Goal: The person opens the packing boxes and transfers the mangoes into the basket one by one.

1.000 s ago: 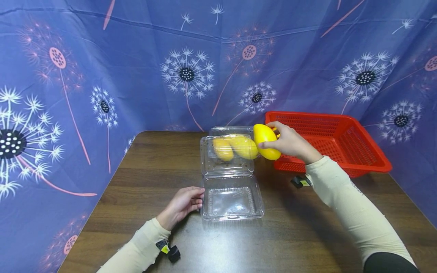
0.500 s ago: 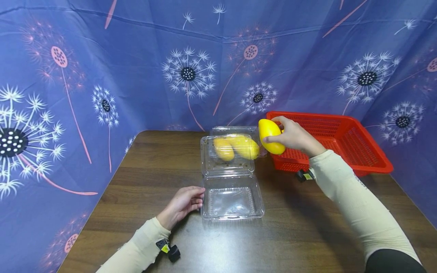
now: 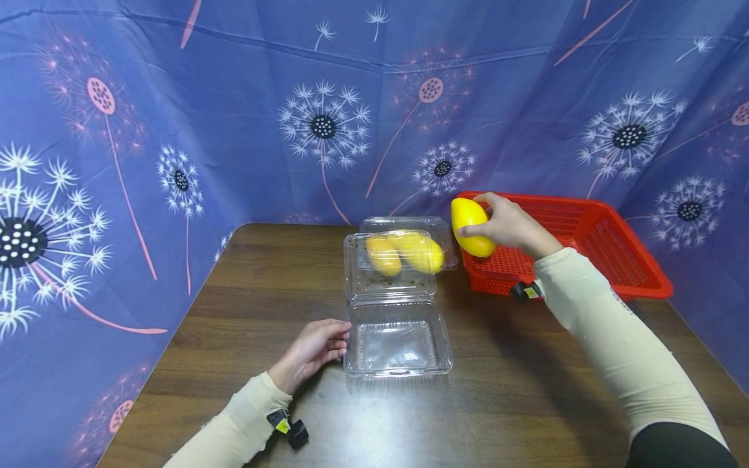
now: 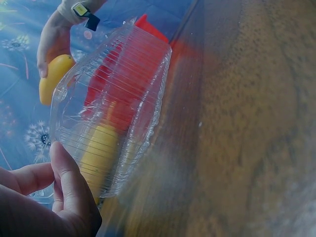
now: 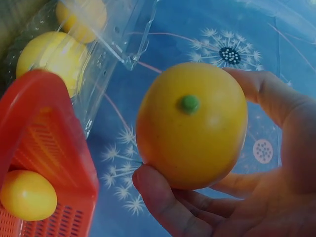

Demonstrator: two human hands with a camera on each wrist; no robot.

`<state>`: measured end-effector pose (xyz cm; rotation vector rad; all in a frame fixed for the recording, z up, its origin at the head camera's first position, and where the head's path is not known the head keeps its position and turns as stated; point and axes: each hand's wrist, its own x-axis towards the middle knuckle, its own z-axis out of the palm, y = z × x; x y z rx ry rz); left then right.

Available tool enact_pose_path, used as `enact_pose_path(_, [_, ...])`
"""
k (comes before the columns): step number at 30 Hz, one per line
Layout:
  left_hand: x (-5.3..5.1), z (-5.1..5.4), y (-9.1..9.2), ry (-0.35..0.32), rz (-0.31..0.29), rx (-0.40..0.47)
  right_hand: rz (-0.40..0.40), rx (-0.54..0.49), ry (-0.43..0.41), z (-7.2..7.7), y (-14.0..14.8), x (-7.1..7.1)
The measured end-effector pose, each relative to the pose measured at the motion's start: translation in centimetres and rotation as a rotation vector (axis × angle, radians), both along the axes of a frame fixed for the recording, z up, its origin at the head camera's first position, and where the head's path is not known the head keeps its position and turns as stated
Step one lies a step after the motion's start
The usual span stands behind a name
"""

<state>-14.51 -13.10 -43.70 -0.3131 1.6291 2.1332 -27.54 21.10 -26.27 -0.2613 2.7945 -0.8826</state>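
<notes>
Right hand (image 3: 515, 224) holds the yellow fruit (image 3: 467, 214) at the left end of the red basket (image 3: 620, 240), near the far edge of the table (image 3: 251, 286), away from the left hand (image 3: 313, 348). Unlike the head view, the right wrist view shows its green stem nub (image 5: 189, 104) and a second fruit (image 5: 29, 196) inside the basket. Right fingers, half spread, span the yellow fruit; left fingers, nearly closed, pinch the clear container (image 3: 398, 344).

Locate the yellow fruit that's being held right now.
In the head view, the yellow fruit is right of centre, gripped by the right hand at the left end of the red basket.
</notes>
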Motion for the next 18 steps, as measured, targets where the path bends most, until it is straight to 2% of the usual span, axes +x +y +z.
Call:
enact_pose_path(11, [-0.3, -0.2, -0.1, 0.002, -0.005, -0.001, -0.026, 0.085, 0.021, -0.3, 0.9, -1.7])
enact_pose_path(18, [-0.4, -0.3, -0.1, 0.002, -0.01, -0.001, -0.036, 0.089, 0.003, -0.4, 1.6, -2.9])
